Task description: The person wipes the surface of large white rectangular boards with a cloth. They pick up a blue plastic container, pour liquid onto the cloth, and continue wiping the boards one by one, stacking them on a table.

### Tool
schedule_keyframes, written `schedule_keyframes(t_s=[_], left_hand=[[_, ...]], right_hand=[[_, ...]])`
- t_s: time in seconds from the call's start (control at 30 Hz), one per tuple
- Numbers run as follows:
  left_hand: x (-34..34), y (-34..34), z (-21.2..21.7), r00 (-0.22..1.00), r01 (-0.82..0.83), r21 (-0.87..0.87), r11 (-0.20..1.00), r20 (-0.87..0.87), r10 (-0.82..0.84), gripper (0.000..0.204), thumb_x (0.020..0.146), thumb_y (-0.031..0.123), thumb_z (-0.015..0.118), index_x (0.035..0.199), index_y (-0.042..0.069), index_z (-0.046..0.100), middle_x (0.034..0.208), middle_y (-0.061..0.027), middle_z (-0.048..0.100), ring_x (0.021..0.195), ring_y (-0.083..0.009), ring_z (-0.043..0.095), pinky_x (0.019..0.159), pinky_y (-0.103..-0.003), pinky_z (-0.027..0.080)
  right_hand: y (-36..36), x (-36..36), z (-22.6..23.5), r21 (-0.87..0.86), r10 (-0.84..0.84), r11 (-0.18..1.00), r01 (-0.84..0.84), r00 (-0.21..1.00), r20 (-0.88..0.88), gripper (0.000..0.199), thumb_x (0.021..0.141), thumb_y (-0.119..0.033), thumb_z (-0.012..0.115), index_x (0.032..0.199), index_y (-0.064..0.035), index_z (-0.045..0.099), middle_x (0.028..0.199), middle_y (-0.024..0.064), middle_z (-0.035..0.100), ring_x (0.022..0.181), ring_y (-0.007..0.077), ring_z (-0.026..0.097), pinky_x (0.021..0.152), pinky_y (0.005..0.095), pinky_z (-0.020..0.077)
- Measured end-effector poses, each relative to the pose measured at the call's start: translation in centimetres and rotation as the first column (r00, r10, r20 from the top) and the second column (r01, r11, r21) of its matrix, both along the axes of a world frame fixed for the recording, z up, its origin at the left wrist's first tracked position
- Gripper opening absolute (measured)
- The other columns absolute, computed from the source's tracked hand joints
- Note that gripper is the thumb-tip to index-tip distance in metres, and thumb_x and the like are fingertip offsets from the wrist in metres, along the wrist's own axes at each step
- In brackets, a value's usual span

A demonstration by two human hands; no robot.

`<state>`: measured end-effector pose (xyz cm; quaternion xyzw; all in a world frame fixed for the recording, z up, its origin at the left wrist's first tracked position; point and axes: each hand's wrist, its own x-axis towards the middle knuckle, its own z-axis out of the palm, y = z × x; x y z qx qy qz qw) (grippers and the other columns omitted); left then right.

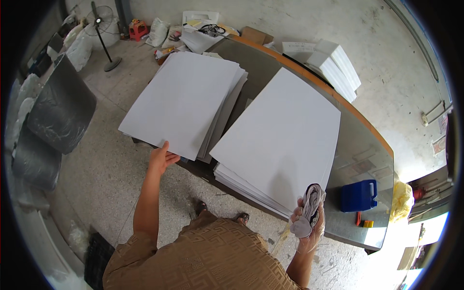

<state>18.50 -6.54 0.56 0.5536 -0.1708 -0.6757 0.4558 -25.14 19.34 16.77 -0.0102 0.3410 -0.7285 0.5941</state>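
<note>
A pile of large white sheets [181, 94] lies at the left of the table, its near edge overhanging slightly. My bare left hand [163, 158] is at that near edge, thumb against the top sheet and fingers spread apart along the side. To the right lies a second pile of white sheets [285, 130], its lower layers fanned out at the near edge. My right hand [307, 226], in a clear plastic glove, is wrapped round a folded, wadded greyish cloth [313, 205] with a dark edge. The cloth is held over the second pile's near right corner.
The dark glass-like table [355, 145] has a wooden far edge. On its right are a blue jerrycan [358, 195], a red tool-like object [358, 218] and a small yellow item [368, 224]. White foam blocks [333, 67] lean behind. A standing fan [99, 36] is far left.
</note>
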Motion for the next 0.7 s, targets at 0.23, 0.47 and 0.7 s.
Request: schedule_keyframes(t_s=[0.23, 0.47, 0.7], left_hand=[[-8.5, 4.6, 6.0, 0.714, 0.521, -0.557, 0.647, 0.700, 0.028, 0.058, 0.087, 0.025, 0.076, 0.131, -0.006, 0.053, 0.133, -0.0238, 0.057, 0.111, -0.0300, 0.064, 0.090, -0.038, 0.054], [-15.6, 8.1, 6.4, 0.556, 0.720, -0.552, 0.420, 0.821, 0.126, 0.050, 0.082, 0.013, 0.079, 0.125, -0.002, 0.060, 0.135, -0.0214, 0.054, 0.120, -0.0356, 0.057, 0.098, -0.040, 0.049], [-17.3, 11.1, 6.5, 0.360, 0.842, -0.518, 0.149, 0.746, 0.561, 0.033, 0.086, 0.012, 0.072, 0.115, 0.000, 0.064, 0.131, -0.0194, 0.053, 0.124, -0.0367, 0.051, 0.102, -0.048, 0.046]], right_hand=[[1.2, -1.6, -0.4, -0.015, -0.042, 0.999, 0.041, 0.997, -0.066, 0.040, 0.102, -0.037, 0.049, 0.124, -0.0048, 0.057, 0.104, 0.0182, 0.062, 0.075, 0.0231, 0.063, 0.062, 0.0352, 0.0569], [1.4, -3.5, 0.0, -0.030, -0.042, 0.999, 0.038, 0.988, -0.148, 0.041, 0.102, -0.037, 0.050, 0.130, -0.0067, 0.053, 0.108, 0.0175, 0.061, 0.077, 0.0207, 0.062, 0.063, 0.0323, 0.0565], [-1.3, -4.8, 1.2, 0.150, -0.010, 0.983, 0.106, 0.849, -0.528, 0.044, 0.099, -0.036, 0.058, 0.131, -0.0050, 0.057, 0.107, 0.0169, 0.067, 0.075, 0.0161, 0.064, 0.063, 0.0288, 0.0549]])
